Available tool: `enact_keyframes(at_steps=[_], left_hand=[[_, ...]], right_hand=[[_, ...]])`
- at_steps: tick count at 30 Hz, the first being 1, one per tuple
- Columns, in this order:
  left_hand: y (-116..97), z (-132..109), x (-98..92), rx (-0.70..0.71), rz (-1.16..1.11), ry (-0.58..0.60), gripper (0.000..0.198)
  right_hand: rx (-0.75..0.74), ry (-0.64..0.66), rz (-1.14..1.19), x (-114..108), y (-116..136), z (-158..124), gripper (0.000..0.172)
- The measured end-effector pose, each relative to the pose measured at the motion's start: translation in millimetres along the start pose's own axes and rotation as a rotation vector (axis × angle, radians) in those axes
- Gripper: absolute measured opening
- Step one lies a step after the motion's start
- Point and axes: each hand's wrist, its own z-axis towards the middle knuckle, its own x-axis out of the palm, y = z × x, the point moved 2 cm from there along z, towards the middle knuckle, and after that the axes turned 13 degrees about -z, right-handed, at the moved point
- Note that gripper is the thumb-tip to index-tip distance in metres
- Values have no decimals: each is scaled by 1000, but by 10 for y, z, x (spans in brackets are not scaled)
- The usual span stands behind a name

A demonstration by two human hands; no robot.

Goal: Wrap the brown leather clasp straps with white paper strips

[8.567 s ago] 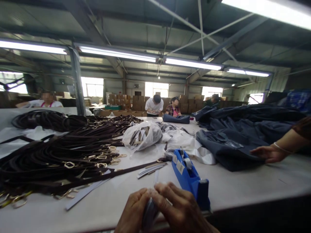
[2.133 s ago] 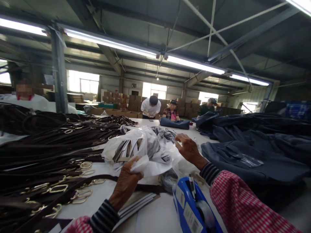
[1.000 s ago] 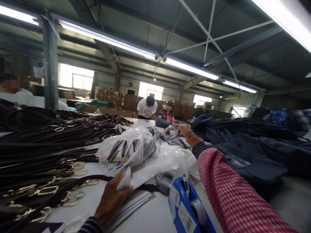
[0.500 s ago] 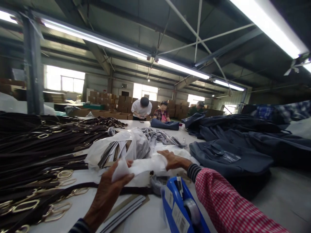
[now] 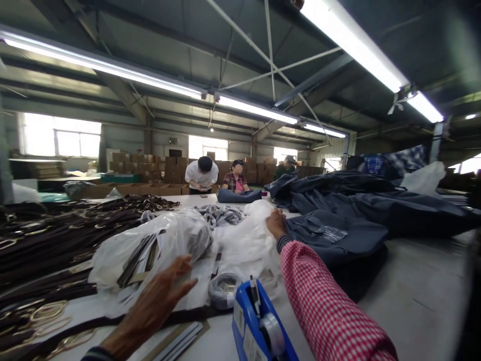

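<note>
My left hand (image 5: 163,288) hovers over the near side of the table with thumb and fingers apart, holding nothing. My right hand (image 5: 277,223) reaches forward, fingers curled at the edge of a thin, soft white sheet (image 5: 246,245) heaped on the table; its fingertips are partly hidden. Just beyond it lies a dark blue-grey fabric bag (image 5: 330,230). A clear plastic bag (image 5: 180,233) holding flat strips sits beyond my left hand. Between my arms are a coiled grey roll (image 5: 224,291) and a blue tape dispenser (image 5: 259,321).
Dark straps with metal buckles (image 5: 48,240) cover the left of the table. More dark blue fabric (image 5: 361,200) is piled at right. Flat strips (image 5: 180,341) lie at the near edge. Several people stand or sit across the table, before stacked cartons (image 5: 139,165).
My left hand has let go of the white sheet and opened. My right hand has moved forward, and the white sheet now lies heaped farther across. The camera view has turned right.
</note>
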Motion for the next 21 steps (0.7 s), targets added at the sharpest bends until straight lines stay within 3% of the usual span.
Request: enact_keyframes(at_steps=[3,6,9,12,17,21], left_hand=[[460,-190,39,13,331,161,65],[671,-231,39,-69,525,299,72],[644,-170,37,-133,530,385,74],[522,-145,53,-161,516,460,68],[319,-302,25,62,604,400,29],[268,-509,-36,58,656,401,21]], right_hand=[[-2,0,-30,-86,-133,15,44],[-168,-20,-43,-107,-84,-223,50],[-451,26,-63,-42,-23,-585,52],[-655,171,-111,130,-84,-861,42],[-626,250,-183,449,-229,-860,56],[-600,287,-163,579,-159,-711,57]])
